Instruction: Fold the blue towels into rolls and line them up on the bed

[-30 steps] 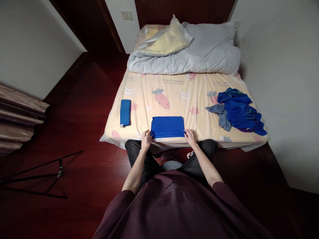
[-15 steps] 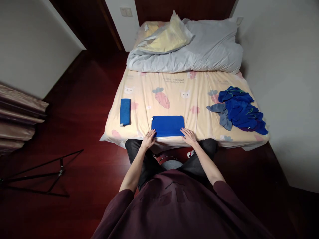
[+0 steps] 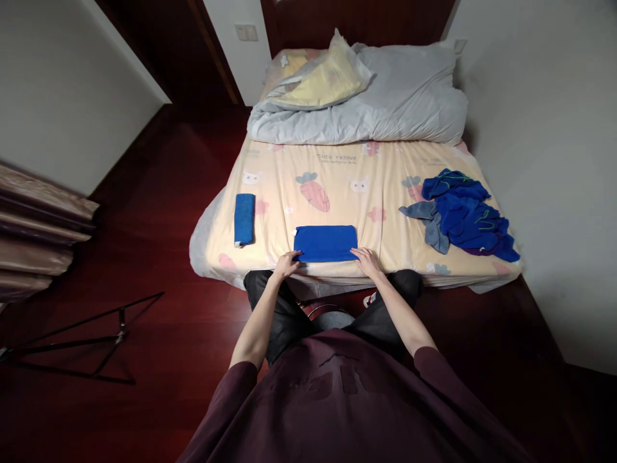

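A folded blue towel (image 3: 325, 242) lies flat near the front edge of the bed, a small white tag at its far left corner. My left hand (image 3: 287, 264) pinches its near left corner. At the near right corner, my right hand (image 3: 367, 261) has its fingers closed on the cloth. The near edge between them looks slightly raised. To the left rests a narrow folded blue towel (image 3: 244, 219), apart from both hands. A crumpled heap of blue towels (image 3: 463, 212), with a grey cloth (image 3: 429, 222) at its left side, lies on the right.
The bed (image 3: 270, 164) has a pale yellow printed sheet. A grey quilt (image 3: 405, 90) and a yellow pillow (image 3: 332, 80) lie at its far end. On the floor to the left stand tripod legs (image 3: 96, 341) near a curtain (image 3: 43, 238). A wall borders the right side.
My left hand's fingers have curled in at the towel's near left corner, and the near edge has risen slightly. The view has shifted a little. The other towels stay put.
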A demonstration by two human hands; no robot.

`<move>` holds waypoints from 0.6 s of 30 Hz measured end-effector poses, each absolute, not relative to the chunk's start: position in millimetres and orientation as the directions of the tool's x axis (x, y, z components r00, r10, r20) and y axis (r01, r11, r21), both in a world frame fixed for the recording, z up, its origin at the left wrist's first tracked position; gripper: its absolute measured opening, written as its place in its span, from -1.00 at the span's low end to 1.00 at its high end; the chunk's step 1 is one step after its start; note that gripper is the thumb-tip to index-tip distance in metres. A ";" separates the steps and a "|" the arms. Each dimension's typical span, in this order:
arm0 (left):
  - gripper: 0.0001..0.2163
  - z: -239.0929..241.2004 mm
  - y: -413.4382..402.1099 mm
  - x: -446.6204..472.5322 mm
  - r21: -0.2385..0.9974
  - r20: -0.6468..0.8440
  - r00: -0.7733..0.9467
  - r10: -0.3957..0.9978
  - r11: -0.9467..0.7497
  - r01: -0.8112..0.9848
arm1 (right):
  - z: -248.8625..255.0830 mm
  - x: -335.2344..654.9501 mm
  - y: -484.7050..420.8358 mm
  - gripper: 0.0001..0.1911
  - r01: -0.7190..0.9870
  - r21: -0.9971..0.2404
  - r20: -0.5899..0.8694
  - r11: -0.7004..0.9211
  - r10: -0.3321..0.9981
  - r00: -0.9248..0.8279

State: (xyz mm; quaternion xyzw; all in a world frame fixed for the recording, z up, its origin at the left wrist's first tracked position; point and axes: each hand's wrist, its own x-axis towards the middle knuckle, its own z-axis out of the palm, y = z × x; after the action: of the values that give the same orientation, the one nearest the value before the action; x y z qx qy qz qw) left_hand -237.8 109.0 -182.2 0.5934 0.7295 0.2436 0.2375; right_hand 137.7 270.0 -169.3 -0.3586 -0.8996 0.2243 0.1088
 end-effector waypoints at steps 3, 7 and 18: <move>-0.51 -177.5 111.1 -241.8 0.637 -0.094 -0.202 0.975 0.215 0.740 | -169.3 136.2 272.7 -0.50 0.603 -0.529 0.032 0.597 0.724 -0.689; -0.54 -172.3 119.4 -236.7 0.618 -0.098 -0.230 0.968 0.240 0.749 | -169.3 127.8 279.1 -0.64 0.670 -0.553 -0.007 0.496 0.801 -0.599; -0.65 -175.4 134.6 -233.5 0.643 -0.115 -0.335 0.935 0.328 0.693 | -169.7 119.1 285.5 -0.75 0.572 -0.733 0.031 0.368 0.858 -0.513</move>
State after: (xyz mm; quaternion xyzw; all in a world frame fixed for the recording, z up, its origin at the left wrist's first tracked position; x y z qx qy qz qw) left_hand -233.5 134.6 -175.4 0.5231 0.7779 0.2501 0.2423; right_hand 119.1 285.5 -169.7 -0.4468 -0.8000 0.3410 0.2099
